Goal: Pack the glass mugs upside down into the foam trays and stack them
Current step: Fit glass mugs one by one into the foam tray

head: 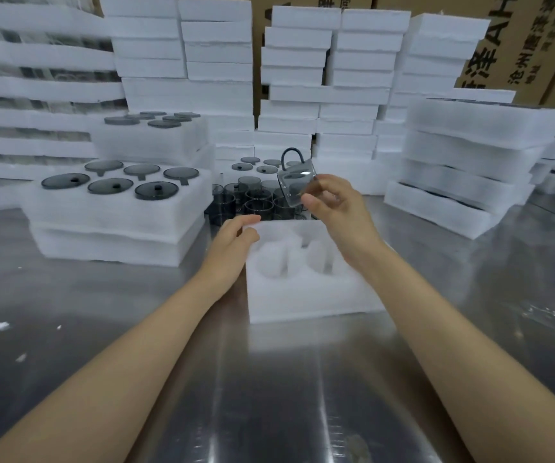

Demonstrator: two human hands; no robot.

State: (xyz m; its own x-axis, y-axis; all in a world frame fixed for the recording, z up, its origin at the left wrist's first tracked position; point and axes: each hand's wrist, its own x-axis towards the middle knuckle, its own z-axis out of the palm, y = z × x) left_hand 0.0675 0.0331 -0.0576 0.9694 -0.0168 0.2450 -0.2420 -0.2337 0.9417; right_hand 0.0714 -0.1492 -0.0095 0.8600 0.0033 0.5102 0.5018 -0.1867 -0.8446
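While left fingers grip tray, right fingers pinch mug.

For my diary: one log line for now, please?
right hand: holds smoky glass mug | left hand: grips empty white foam tray | mug: not yet packed

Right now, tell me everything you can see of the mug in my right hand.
The glass mug is clear, grey-tinted glass with a thin dark loop handle pointing up. It hangs tilted above the far edge of the empty foam tray, pinched in the grip of the right hand; nothing else touches it.
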